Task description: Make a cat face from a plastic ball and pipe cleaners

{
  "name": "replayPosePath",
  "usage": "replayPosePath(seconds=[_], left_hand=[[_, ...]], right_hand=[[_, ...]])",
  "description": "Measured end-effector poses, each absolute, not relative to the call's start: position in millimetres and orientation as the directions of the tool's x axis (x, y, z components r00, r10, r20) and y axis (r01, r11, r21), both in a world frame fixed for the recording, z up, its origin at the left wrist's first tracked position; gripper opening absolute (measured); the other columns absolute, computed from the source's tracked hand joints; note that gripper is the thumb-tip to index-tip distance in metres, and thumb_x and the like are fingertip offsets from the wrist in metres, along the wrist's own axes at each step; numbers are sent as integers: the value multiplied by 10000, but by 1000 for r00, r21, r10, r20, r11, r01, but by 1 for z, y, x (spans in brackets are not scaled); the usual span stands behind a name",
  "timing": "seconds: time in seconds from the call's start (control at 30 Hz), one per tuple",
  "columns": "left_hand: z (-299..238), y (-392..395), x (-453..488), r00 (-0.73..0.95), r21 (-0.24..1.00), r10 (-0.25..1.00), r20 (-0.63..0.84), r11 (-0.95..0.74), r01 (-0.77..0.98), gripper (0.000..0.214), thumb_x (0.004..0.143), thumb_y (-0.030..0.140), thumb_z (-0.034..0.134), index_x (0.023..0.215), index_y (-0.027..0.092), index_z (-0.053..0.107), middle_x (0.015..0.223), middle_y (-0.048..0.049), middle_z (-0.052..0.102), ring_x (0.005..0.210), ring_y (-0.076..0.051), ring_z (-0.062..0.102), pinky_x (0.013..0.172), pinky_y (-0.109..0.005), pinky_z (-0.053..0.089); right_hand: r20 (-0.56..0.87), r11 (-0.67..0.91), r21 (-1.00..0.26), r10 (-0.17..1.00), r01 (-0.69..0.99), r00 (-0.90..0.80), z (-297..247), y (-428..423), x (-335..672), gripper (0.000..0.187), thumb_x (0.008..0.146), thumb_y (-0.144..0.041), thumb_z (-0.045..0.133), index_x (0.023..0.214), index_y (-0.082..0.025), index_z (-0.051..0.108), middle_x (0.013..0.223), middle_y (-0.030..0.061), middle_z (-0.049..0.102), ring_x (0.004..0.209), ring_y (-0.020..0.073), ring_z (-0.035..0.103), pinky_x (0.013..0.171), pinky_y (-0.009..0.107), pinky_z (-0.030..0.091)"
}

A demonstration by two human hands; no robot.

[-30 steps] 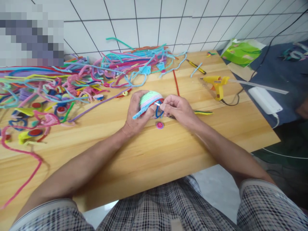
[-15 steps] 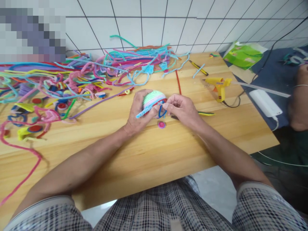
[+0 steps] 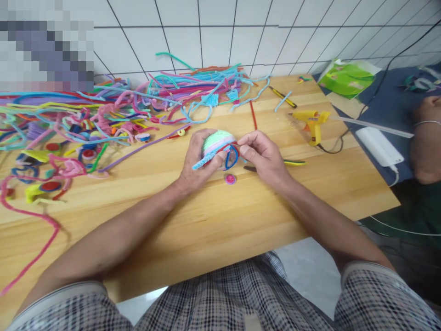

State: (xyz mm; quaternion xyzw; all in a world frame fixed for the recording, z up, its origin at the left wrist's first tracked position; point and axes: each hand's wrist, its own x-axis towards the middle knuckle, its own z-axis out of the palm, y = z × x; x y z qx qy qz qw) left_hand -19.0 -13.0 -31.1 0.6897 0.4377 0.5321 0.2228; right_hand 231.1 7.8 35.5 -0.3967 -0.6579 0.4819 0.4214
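- L hand (image 3: 195,163): curled round the striped dome (image 3: 219,139), fingers behind, thumb in front, gripping it.
- Dome: just above tbl (image 3: 206,225), approx. centre, betw. both hands; green top, lilac + blue bands, red low edge; lt-blue strip (image 3: 202,161) sticks out lower L.
- R hand (image 3: 263,154): thumb + forefinger close tog. at dome's R edge, by the red strand; can't tell if they pinch it, view's too small.
- Blue loop (image 3: 237,157) hangs at dome's front, betw. the hands.
- Pink/purple disc (image 3: 230,179) flat on tbl, just below dome.
- Yellow-handled tool (image 3: 294,162) partly hidden behind R hand.
- Yellow glue gun (image 3: 314,120) further R; cutter (image 3: 284,97) behind it, nr lt-blue stick (image 3: 283,101).
- Fuzzy-stem pile (image 3: 193,87) along back, spreading L.
- Co-worker's arm (image 3: 427,151) far R.
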Motion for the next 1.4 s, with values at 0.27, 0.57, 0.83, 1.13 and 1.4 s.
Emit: replayPosePath(seconds=[0.27,0.57,0.83,1.13,1.4], left_hand=[[-34,-12,-19,50,749,819,572,-546,375,626,1179,691,788,1657,306,663,1602,-147,770,1492,-381,773,1349,-596,657],[-28,-14,-20,67,769,858,510,-489,411,658,1150,667,810,1653,278,639,1609,-156,764,1471,-380,770,1328,-586,664],[-31,-12,-19,55,781,855,516,-496,380,646,1148,650,823,1646,277,646,1599,-151,770,1467,-377,775,1337,-588,667],[-30,-13,-14,-7,822,870,493,-463,333,628,1104,666,909,1583,315,705,1511,-128,804,1409,-371,798,1294,-606,686],[-26,-16,-12,-30,838,880,475,-441,320,569,1125,633,833,1559,283,720,1499,-114,823,1389,-356,816,1233,-545,711]], right_hand=[[290,353,-925,895,140,-338,15,9,227,324,1090,-598,913,1105,-305,775,1099,32,772,1000,244,739,847,393,652],[365,434,-888,864,148,-346,5,11,226,190,1120,-460,882,1114,-298,784,1133,28,759,966,219,712,802,365,601],[411,492,-860,825,136,-389,16,17,227,166,1108,-384,881,1008,-282,797,1019,8,741,882,203,662,797,370,540],[427,517,-843,813,152,-397,25,17,223,151,1070,-304,866,941,-273,793,926,-10,724,808,190,590,810,380,510],[396,498,-845,828,196,-397,28,15,220,159,1050,-299,873,922,-270,783,916,0,731,823,201,588,807,382,523]])
